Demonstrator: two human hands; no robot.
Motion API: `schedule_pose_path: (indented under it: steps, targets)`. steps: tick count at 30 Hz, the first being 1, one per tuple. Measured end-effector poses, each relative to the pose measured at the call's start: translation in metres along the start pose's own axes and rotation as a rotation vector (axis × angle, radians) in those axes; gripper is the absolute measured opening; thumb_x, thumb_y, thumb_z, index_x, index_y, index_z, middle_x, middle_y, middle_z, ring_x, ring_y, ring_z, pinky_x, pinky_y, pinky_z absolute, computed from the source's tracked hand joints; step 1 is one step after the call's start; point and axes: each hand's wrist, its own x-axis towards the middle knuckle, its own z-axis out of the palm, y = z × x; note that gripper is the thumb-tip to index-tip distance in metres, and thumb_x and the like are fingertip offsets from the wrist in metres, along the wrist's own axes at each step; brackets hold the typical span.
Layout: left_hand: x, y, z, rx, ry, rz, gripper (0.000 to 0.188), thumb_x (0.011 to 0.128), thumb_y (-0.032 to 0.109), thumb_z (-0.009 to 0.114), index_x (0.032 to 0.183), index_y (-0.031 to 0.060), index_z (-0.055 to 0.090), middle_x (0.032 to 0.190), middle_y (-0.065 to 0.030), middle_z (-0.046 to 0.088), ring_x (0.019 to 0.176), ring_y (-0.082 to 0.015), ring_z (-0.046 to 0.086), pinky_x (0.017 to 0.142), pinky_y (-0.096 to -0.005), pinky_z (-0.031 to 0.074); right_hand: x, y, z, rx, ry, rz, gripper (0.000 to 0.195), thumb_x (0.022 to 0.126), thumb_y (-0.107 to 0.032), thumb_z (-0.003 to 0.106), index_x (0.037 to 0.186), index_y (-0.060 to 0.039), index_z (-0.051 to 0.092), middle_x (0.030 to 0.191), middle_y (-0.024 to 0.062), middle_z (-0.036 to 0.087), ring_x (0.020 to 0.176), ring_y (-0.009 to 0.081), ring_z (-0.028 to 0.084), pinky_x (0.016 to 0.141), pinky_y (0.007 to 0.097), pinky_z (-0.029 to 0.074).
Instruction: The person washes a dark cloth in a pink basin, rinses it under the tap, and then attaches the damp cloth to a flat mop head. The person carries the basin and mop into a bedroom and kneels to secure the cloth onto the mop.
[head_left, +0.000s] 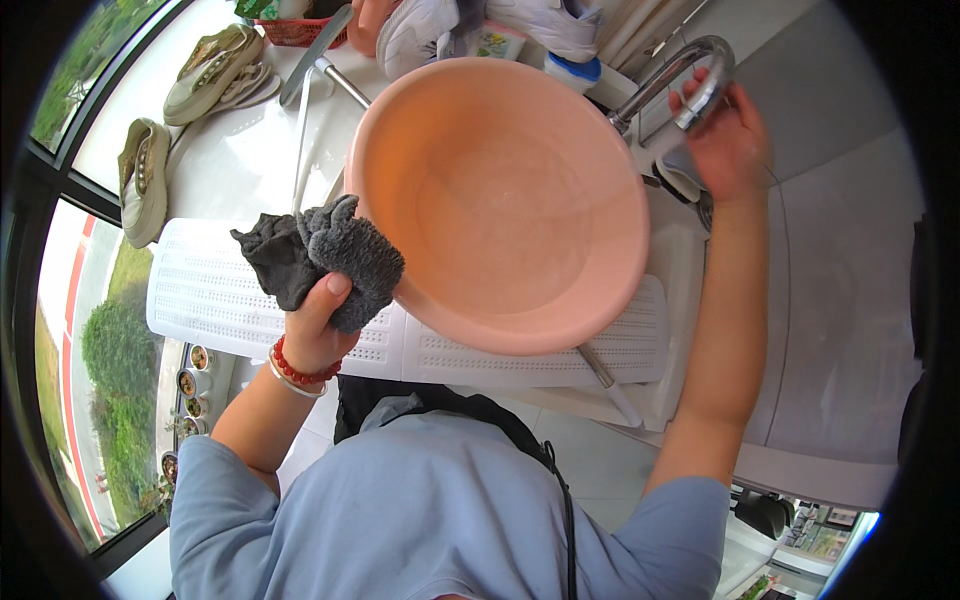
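My left hand (319, 322) grips a bunched dark grey cloth (352, 270), fuzzy on one side and smoother on the other. It holds the cloth just beside the left rim of a large pink plastic basin (375, 150). A pale, hazy sheen on the basin's floor looks like shallow clear water. My right hand (727, 150) is at the curved chrome faucet spout (709, 82), right of the basin. The spout crosses in front of the palm and hides part of the fingers. The hand is slightly blurred, so whether it grips the metal is unclear.
A white perforated board (225, 289) lies under the basin's near side. Beige shoes (144, 180) rest at the left by the window, and white sneakers (551, 26) behind the basin. A red basket (300, 31) stands at the back. Small potted plants (187, 382) line the lower left.
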Motion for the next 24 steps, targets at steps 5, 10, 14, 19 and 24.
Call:
schedule_pose_path:
  steps: [5,10,14,19,24]
  targets:
    - [-0.001,0.000,-0.002,0.081,0.042,0.002,0.054,0.080,0.024,0.058,0.126,0.0021,0.041,0.116,-0.0110,0.056,0.107,-0.0215,0.054,0.094,-0.0342,0.042,-0.004,-0.033,-0.061,-0.093,0.002,-0.079,0.026,0.094,-0.020,0.037,0.099,0.0001,0.053,0.092,0.0107,0.057,0.073,0.0185,0.049,0.063,0.0305,0.040]
    - [-0.001,-0.001,-0.006,0.089,0.014,-0.002,0.053,0.080,0.024,0.058,0.125,0.0029,0.042,0.117,-0.0108,0.055,0.107,-0.0217,0.054,0.094,-0.0343,0.042,-0.001,-0.037,-0.113,-0.317,0.501,-0.202,0.018,0.088,-0.017,0.044,0.085,-0.0034,0.055,0.075,0.0048,0.055,0.067,0.0136,0.050,0.057,0.0260,0.038]
    - [0.002,0.001,0.002,0.019,0.015,0.002,0.048,0.080,0.019,0.060,0.122,0.0002,0.044,0.113,-0.0114,0.056,0.104,-0.0216,0.056,0.091,-0.0338,0.044,-0.030,0.019,-0.210,-0.905,0.357,0.307,0.017,0.082,-0.023,0.053,0.086,-0.0061,0.056,0.075,0.0008,0.059,0.071,0.0112,0.052,0.065,0.0284,0.041]
    - [0.001,0.004,0.003,0.006,0.009,0.006,0.047,0.082,0.017,0.061,0.121,-0.0013,0.043,0.111,-0.0121,0.056,0.102,-0.0216,0.057,0.090,-0.0339,0.046,-0.062,0.059,-0.204,-1.001,0.372,0.743,0.030,0.078,-0.021,0.055,0.106,-0.0123,0.062,0.102,0.0011,0.064,0.090,0.0168,0.055,0.077,0.0360,0.039]
    - [0.003,0.005,0.004,0.030,-0.014,-0.003,0.049,0.082,0.019,0.062,0.122,-0.0011,0.042,0.111,-0.0118,0.056,0.102,-0.0209,0.057,0.090,-0.0339,0.046,-0.083,0.047,-0.181,-1.284,0.263,0.889,0.040,0.079,-0.021,0.054,0.118,-0.0170,0.059,0.108,-0.0010,0.062,0.099,0.0178,0.054,0.084,0.0366,0.037]
